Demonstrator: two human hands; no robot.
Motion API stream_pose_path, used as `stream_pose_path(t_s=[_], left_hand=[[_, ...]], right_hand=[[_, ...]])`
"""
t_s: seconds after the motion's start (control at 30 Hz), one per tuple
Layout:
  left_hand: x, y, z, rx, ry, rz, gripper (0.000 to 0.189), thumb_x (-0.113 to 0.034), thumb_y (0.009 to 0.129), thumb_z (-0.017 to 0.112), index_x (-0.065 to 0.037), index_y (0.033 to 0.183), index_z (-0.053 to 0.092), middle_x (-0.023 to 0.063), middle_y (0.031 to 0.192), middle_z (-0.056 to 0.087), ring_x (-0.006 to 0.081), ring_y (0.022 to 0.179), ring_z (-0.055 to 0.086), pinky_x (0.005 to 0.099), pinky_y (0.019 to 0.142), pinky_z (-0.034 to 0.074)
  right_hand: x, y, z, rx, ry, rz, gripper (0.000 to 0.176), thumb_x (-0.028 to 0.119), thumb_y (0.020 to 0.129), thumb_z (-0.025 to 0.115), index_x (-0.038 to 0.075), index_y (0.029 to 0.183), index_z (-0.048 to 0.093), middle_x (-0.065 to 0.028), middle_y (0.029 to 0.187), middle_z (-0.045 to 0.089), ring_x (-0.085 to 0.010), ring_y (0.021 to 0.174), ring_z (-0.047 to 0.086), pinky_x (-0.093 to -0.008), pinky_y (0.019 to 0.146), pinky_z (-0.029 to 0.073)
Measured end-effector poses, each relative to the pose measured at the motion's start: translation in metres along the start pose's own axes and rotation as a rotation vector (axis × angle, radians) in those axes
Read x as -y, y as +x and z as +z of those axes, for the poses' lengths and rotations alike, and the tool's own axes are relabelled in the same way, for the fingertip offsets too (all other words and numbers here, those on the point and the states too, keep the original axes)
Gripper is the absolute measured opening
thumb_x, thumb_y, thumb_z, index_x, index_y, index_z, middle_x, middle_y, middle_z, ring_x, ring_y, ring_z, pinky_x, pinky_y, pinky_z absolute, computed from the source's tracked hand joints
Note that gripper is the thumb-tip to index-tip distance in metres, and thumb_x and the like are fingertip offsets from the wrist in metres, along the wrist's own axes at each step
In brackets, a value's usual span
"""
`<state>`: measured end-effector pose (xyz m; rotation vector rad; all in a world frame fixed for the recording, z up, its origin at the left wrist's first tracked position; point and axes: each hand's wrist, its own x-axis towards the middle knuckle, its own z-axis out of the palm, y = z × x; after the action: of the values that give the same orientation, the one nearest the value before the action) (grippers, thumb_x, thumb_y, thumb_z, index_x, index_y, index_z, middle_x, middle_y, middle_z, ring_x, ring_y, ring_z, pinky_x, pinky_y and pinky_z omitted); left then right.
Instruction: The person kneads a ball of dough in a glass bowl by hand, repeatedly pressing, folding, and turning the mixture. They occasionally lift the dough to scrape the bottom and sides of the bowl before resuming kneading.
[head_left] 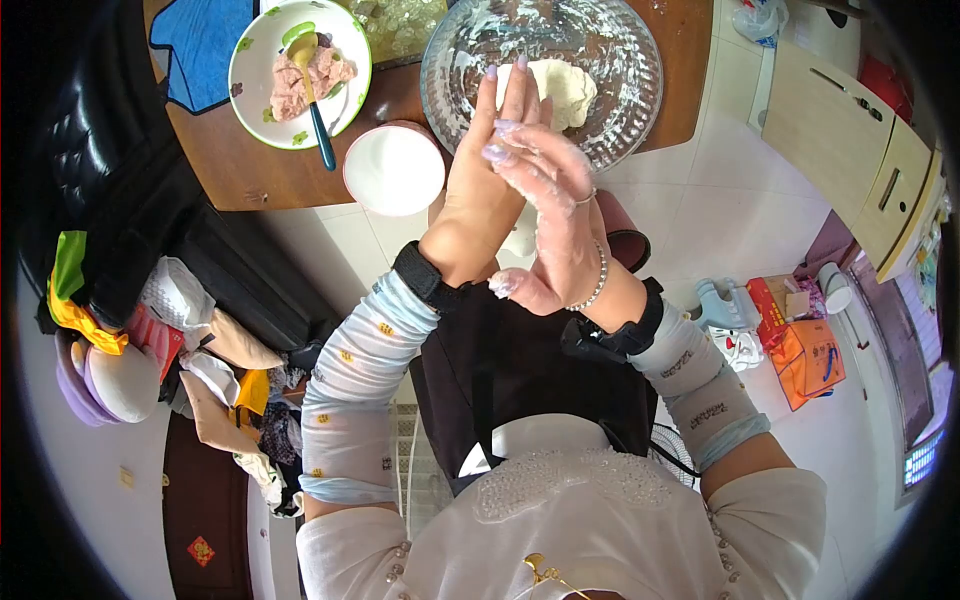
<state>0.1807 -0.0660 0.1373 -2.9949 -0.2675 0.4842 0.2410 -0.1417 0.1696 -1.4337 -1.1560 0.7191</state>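
Note:
My left hand [485,185] is raised near the glass bowl, its fingers stretched out and pointing up. Beside and partly across it is my right hand [555,205], dusted with white flour, its fingers apart and slightly bent, touching or nearly touching the left. Neither hand holds an object. Beyond them, the clear glass bowl [640,85] has white residue on its wall and a lump of pale dough [567,95] inside. A white bowl [394,170] stands at the table edge, left of my left hand.
On the wooden table [225,185], a plate [245,75] holds pink minced meat [330,72] and a spoon [321,135]. A blue cloth [203,50] lies behind. A black sofa [120,170] is at left; an orange bag [808,362] stands at right.

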Motion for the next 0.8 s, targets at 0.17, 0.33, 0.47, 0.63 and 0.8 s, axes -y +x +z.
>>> stream_pose_path(t_s=[0.17,0.33,0.47,0.63,0.8], left_hand=[[-0.003,-0.002,0.002,0.092,0.048,0.063,0.05,-0.031,0.085,0.045,-0.01,0.131,0.045,0.0143,0.139,0.037,0.0326,0.135,0.02,0.0538,0.109,0.011],[-0.001,-0.005,-0.007,0.187,0.078,0.059,0.051,-0.032,0.087,0.044,-0.011,0.133,0.042,0.0124,0.142,0.032,0.0352,0.135,0.019,0.0548,0.109,0.006],[-0.02,0.0,0.001,0.258,0.106,0.091,0.054,-0.037,0.087,0.043,-0.011,0.135,0.041,0.0103,0.143,0.031,0.0343,0.135,0.018,0.0555,0.108,0.006],[-0.026,0.006,-0.012,0.31,-0.04,0.068,0.055,-0.037,0.084,0.046,-0.01,0.132,0.045,0.0095,0.142,0.034,0.0354,0.134,0.021,0.0572,0.108,0.005],[-0.055,0.022,-0.022,0.498,0.408,0.048,0.049,-0.029,0.084,0.047,-0.009,0.128,0.049,0.0059,0.138,0.038,0.0256,0.132,0.025,0.051,0.11,0.009]], right_hand=[[-0.016,0.002,-0.009,-0.032,-0.169,-0.01,0.073,0.049,0.078,0.059,0.002,0.13,0.036,-0.0236,0.131,0.032,-0.0388,0.121,0.031,-0.0469,0.098,0.03],[0.0,-0.008,-0.007,0.062,-0.188,0.05,0.077,0.06,0.081,0.045,0.0,0.129,0.033,-0.023,0.126,0.036,-0.0358,0.119,0.037,-0.0449,0.1,0.029],[-0.014,-0.011,-0.012,0.035,-0.333,0.045,0.081,0.06,0.081,0.042,-0.003,0.131,0.03,-0.0228,0.129,0.035,-0.0344,0.121,0.032,-0.0426,0.096,0.036],[-0.005,-0.019,-0.025,0.14,-0.254,0.111,0.08,0.056,0.08,0.049,-0.003,0.13,0.031,-0.025,0.128,0.035,-0.037,0.121,0.03,-0.0443,0.102,0.023],[-0.004,-0.02,-0.054,0.275,-0.299,0.113,0.082,0.058,0.08,0.045,-0.004,0.132,0.029,-0.0253,0.128,0.034,-0.0361,0.12,0.032,-0.0422,0.098,0.031]])
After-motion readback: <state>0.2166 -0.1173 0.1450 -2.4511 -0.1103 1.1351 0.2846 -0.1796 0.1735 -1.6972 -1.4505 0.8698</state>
